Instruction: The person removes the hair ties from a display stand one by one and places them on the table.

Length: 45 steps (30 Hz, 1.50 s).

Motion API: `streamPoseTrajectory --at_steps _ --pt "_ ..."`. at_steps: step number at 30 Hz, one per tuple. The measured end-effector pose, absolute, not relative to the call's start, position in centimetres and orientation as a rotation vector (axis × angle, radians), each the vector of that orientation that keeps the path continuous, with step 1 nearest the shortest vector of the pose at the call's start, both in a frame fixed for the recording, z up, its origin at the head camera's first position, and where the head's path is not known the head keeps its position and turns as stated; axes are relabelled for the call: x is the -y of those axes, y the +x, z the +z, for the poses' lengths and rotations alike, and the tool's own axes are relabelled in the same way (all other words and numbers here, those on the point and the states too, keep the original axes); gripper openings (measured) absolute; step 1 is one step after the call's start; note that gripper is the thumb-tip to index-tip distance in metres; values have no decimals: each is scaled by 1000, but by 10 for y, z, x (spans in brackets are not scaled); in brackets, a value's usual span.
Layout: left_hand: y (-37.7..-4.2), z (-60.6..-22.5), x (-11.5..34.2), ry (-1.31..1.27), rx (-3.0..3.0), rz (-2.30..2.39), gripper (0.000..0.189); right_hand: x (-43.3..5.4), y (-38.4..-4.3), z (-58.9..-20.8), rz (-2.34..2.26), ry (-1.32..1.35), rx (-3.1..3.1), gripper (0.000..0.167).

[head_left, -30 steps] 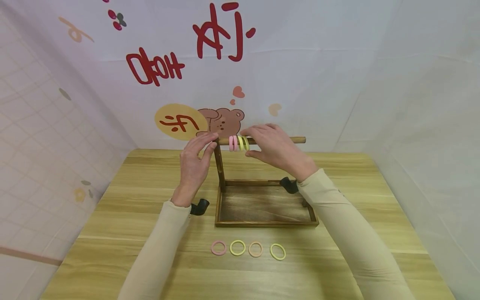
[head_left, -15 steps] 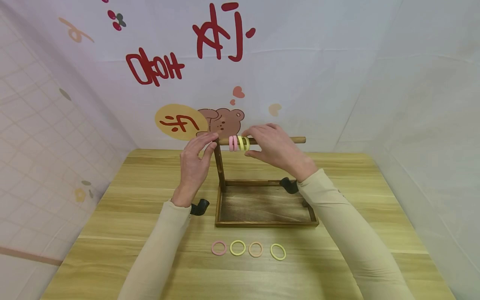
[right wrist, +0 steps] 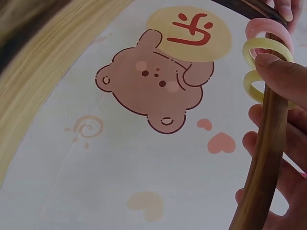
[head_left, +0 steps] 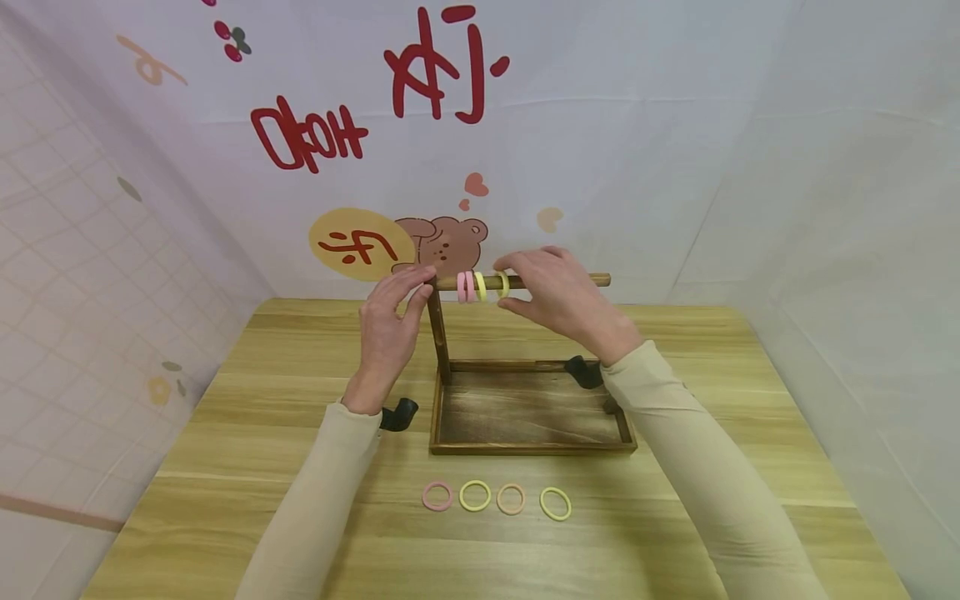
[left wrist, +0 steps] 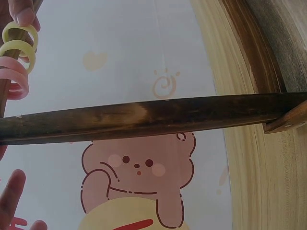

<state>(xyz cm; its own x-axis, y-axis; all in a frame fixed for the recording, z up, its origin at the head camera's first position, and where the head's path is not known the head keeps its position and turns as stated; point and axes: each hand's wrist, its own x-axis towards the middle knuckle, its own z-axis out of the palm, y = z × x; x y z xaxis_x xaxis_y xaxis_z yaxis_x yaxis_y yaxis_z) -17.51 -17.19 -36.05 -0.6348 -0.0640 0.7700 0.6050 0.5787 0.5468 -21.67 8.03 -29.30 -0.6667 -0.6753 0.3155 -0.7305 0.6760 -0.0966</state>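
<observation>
pinching one smooth, round yellow ring [right wrist: 249, 89], right hand [head_left: 558, 292]; gripping a dark brown wooden post [head_left: 440, 333], left hand [head_left: 388, 325]

Rod [right wrist: 271, 136]: smooth stained wood, slight sheen. Rings [head_left: 470, 287]: smooth, plastic-looking, matt. Tabletop [head_left: 300, 358]: wood-grained. Backdrop [head_left: 622, 167]: creased cloth-like sheet.

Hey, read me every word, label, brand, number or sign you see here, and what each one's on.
"乐", probably: red, sideways, in the yellow oval on the white fabric backdrop.
Two larger red characters on the same backdrop: sideways and stylised, so I can't read them reliably.
No label, brand or number is readable on the dark brown wooden stand or the pink, yellow and orange rings.
</observation>
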Motion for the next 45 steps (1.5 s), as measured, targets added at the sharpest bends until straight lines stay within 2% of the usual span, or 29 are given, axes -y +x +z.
streamPoseTrajectory --at_steps 45 --pt "-176 -361 172 -427 2034 -1070 24 -120 -215 -294 392 1009 2636 48"
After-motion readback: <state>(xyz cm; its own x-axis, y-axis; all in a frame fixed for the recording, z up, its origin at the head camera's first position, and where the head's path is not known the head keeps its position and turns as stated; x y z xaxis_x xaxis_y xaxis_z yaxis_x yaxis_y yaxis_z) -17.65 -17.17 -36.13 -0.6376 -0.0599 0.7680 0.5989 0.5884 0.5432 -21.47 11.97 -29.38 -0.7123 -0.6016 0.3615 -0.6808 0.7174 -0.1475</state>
